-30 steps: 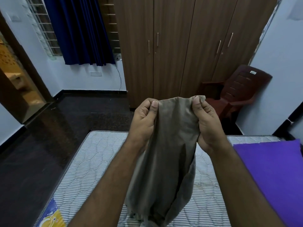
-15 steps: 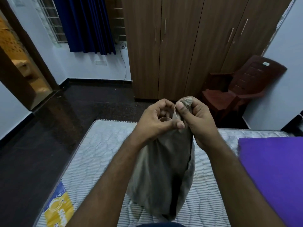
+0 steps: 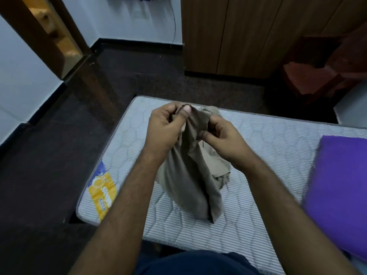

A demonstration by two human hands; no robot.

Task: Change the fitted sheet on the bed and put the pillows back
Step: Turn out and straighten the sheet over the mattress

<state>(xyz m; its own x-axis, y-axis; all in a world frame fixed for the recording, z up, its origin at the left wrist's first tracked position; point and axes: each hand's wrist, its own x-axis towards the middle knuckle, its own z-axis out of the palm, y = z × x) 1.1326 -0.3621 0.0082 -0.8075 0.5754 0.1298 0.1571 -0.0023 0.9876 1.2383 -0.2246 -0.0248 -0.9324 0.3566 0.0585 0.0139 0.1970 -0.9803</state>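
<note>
Old sheet off, fresh one not yet spread

The left hand (image 3: 165,129) and right hand (image 3: 222,139) both pinch the bunched taupe fitted sheet (image 3: 190,175) above the bare quilted mattress (image 3: 268,155); spreading, tucking and pillows likely remain.

Ahead of me stands a tall brown wooden wardrobe (image 3: 248,34) with plain flat doors. To its right is a dark red plastic chair (image 3: 317,70), partly blurred. To the wardrobe's left, a thin black cable (image 3: 174,26) hangs down the white wall (image 3: 127,18); farther left is a brown wooden door frame (image 3: 45,34). Dark polished floor (image 3: 49,155) spreads below the wardrobe.
</note>
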